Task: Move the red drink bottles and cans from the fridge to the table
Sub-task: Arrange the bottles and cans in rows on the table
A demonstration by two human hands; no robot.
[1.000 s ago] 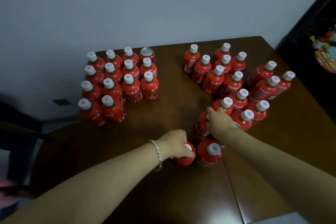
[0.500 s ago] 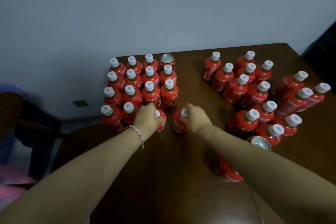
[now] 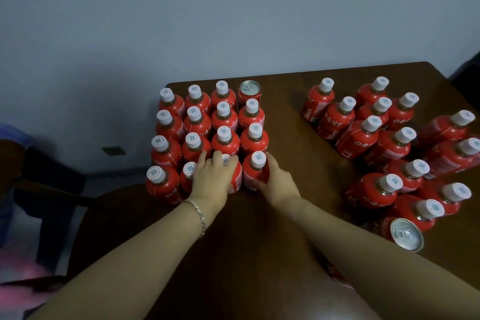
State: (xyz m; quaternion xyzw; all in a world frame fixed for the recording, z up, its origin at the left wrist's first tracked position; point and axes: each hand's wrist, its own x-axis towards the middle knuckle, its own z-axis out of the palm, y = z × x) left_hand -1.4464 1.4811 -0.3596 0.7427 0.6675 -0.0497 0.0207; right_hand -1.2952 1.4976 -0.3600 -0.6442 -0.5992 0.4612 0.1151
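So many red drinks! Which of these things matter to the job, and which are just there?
Job: left hand, right hand, left-hand bottle, right-hand bottle, bottle block, right cluster, back can, near can, table.
Just there: bracelet, chair, wall socket.

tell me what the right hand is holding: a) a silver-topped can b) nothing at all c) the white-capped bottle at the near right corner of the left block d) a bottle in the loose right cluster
c: the right hand curls round the white-capped bottle at the near right corner of the left block, while the left hand holds the neighbouring bottle by its top.
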